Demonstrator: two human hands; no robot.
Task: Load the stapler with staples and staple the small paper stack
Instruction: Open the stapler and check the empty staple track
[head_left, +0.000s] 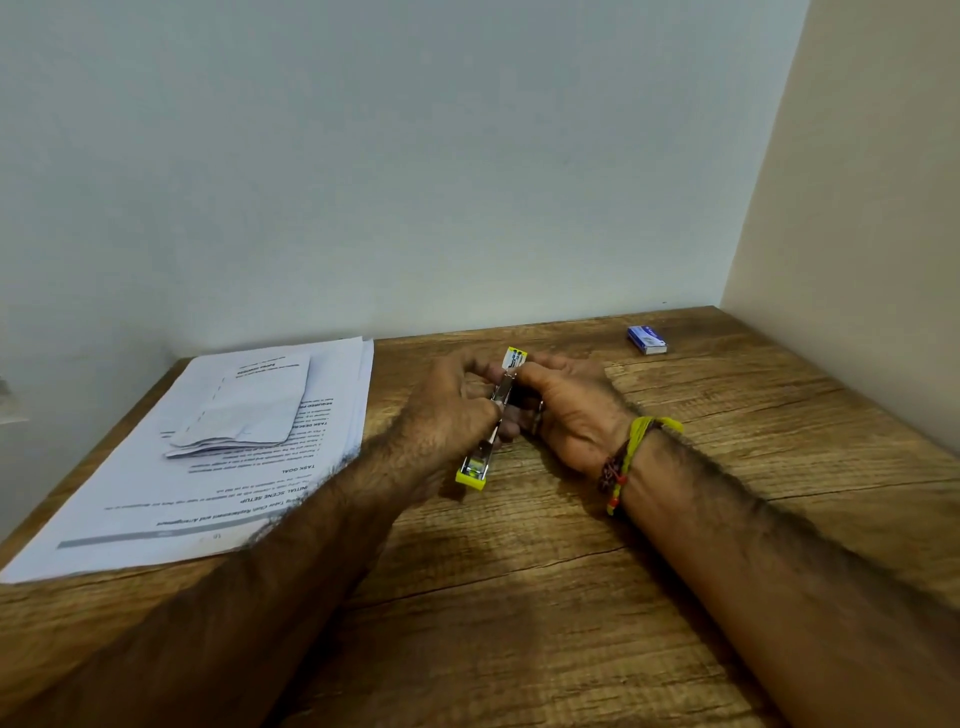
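A small yellow and metal stapler (480, 460) is held between both hands over the middle of the wooden table (519, 597). Its yellow end rests near the tabletop and its labelled end sticks up between the fingertips. My left hand (441, 410) grips the stapler's left side. My right hand (561, 410) pinches its upper part from the right. A small folded paper stack (244, 410) lies on larger printed sheets (208, 483) to the left. A blue staple box (647, 339) sits at the far right by the wall.
Walls close the table at the back and on the right. Threads and a bracelet (623, 462) circle my right wrist. The printed sheets reach the table's left edge.
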